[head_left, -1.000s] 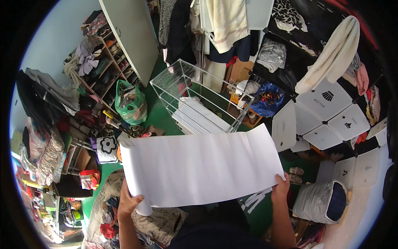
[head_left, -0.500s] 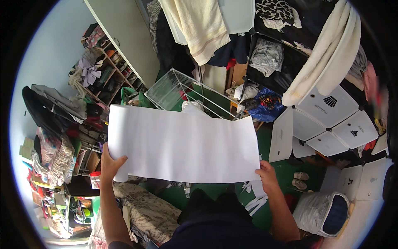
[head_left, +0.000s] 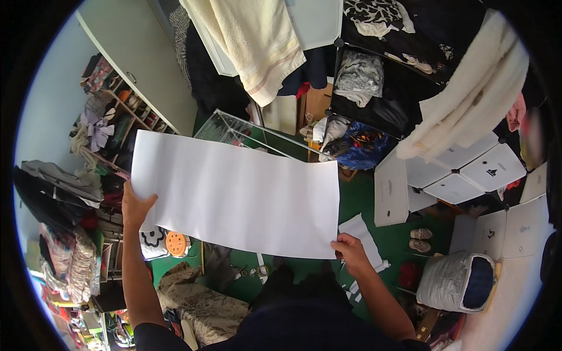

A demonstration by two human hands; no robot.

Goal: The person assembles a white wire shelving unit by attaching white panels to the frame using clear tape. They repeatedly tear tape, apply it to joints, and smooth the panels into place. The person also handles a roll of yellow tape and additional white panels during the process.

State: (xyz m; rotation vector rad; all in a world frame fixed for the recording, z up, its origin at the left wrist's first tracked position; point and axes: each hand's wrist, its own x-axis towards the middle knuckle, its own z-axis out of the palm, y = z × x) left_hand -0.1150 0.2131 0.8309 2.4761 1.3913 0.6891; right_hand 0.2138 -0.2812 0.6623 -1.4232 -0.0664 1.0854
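Note:
A wide sheet of white paper [head_left: 243, 196] is stretched out in front of me, its left end curving as if partly rolled. My left hand [head_left: 137, 206] grips that left end, thumb on the near face and fingers behind. At the lower right corner, my right hand [head_left: 351, 253] pinches the edge between thumb and fingers. The sheet tilts slightly, with its left side higher. Beyond its top edge stands a clear-topped table with a thin metal frame [head_left: 257, 130], partly hidden by the paper.
White paper pieces [head_left: 362, 237] lie on the green floor near my right hand. A patterned cloth [head_left: 199, 301] is at lower left. White storage cubes [head_left: 492, 169] and slippers [head_left: 420, 240] are to the right. A cream towel [head_left: 252, 47] hangs ahead; a crowded shelf [head_left: 126, 111] stands left.
Both hands and the sheet have shifted left in view, and the sheet's left end looks less rolled. More white paper on the floor and an orange round thing now show.

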